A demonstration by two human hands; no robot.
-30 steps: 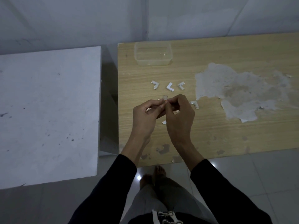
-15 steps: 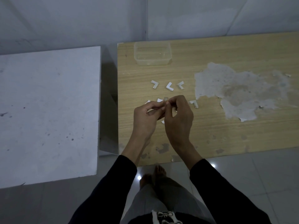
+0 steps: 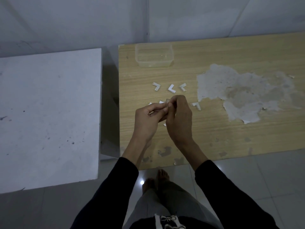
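Note:
My left hand and my right hand meet above the wooden table, fingertips together. Between them they pinch a small white L-shaped piece, of which only a corner shows above the fingers. Several more white L-shaped pieces lie on the table: three in a row beyond my hands, one to the right, and others partly hidden under my hands.
A clear plastic container stands at the table's far left corner. A large patch of peeled veneer marks the table to the right. A white block-like surface stands left of the table, with a gap between them.
Both hands have stayed together over the same spot, with only small shifts of the fingers round the piece. Nothing on the table has moved.

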